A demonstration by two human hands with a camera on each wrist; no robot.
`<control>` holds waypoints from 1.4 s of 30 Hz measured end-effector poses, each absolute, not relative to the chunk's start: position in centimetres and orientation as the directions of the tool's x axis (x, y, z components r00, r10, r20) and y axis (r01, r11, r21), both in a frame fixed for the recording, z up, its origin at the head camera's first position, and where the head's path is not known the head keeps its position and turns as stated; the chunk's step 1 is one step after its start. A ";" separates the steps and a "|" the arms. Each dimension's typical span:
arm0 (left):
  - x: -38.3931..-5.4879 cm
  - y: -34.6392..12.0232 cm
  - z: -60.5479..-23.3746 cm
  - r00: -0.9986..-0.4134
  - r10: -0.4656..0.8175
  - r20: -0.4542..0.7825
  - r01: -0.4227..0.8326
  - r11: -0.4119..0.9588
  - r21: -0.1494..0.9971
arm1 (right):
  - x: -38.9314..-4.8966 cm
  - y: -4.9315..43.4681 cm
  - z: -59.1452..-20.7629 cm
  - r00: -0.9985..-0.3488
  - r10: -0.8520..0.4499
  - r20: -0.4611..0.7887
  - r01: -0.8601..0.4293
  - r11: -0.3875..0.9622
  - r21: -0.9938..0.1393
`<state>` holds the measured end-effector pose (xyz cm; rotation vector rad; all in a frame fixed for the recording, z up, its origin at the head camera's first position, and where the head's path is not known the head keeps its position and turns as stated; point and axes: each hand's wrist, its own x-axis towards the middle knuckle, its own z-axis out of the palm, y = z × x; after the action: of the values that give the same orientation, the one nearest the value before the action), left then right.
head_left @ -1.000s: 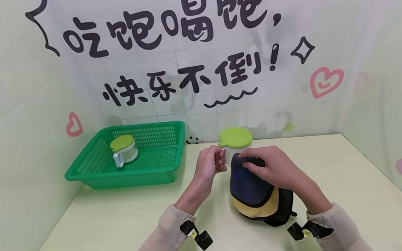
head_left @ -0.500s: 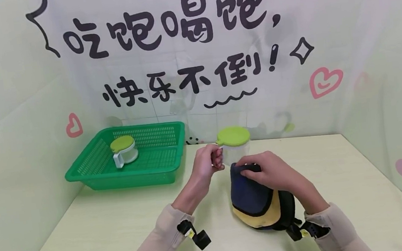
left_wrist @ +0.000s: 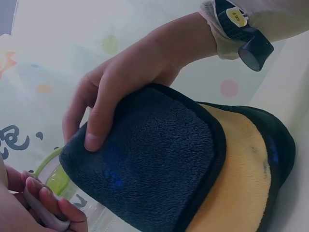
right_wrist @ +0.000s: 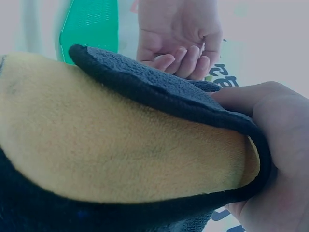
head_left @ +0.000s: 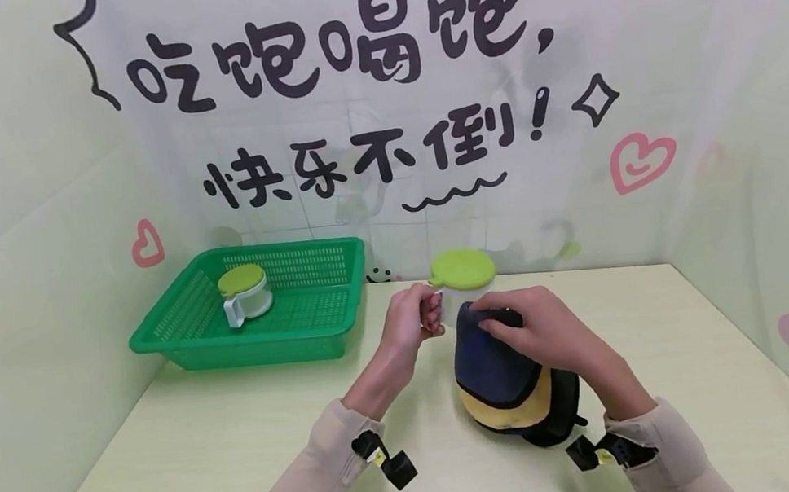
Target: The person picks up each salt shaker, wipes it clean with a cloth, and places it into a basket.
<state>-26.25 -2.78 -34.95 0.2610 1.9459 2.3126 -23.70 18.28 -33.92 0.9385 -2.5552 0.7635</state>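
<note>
Black lettering [head_left: 384, 157] on the white backdrop [head_left: 632, 12] reads "吃饱喝饱, 快乐不倒!" Over the pale tabletop [head_left: 243, 453], the left hand's fingers curl round the handle of a green-lidded clear jar [head_left: 464, 270]. The right hand [head_left: 541, 328] pinches the upper edge of a navy-and-yellow cloth [head_left: 493, 357] just in front of it. Another green-lidded jar [head_left: 253, 299] sits in the green basket [head_left: 260, 354]. A yellow wrist label [left_wrist: 236, 17] bears tiny, unclear characters.

Back wall [head_left: 363, 112]: black “吃饱喝饱, 快乐不倒!”; yellow wrist label [left_wrist: 237, 17] unreadable.
</note>
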 end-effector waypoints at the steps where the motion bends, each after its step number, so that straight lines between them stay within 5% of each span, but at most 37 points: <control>1: -26.3 -2.8 -34.9 -0.979 0.193 0.061 0.027 -0.173 0.984 | -23.7 18.3 -33.8 -0.732 -0.499 0.463 -0.672 0.640 -0.372; 18: -26.1 -3.1 -34.3 -0.983 0.172 0.060 0.028 -0.186 0.982 | -24.2 18.4 -34.6 -0.778 -0.559 0.286 -0.627 0.665 -0.406; 33: -26.2 -3.1 -34.7 -0.984 0.176 0.040 0.012 -0.156 0.988 | -23.8 18.8 -33.8 -0.726 -0.486 0.487 -0.676 0.634 -0.374; 42: -26.0 -3.4 -34.4 -0.983 0.174 0.054 0.023 -0.175 0.984 | -23.9 18.7 -34.2 -0.771 -0.516 0.372 -0.635 0.663 -0.397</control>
<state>-26.03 -3.42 -34.39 0.2343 1.9500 2.3234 -23.93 18.69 -34.23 0.9325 -2.6520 0.7606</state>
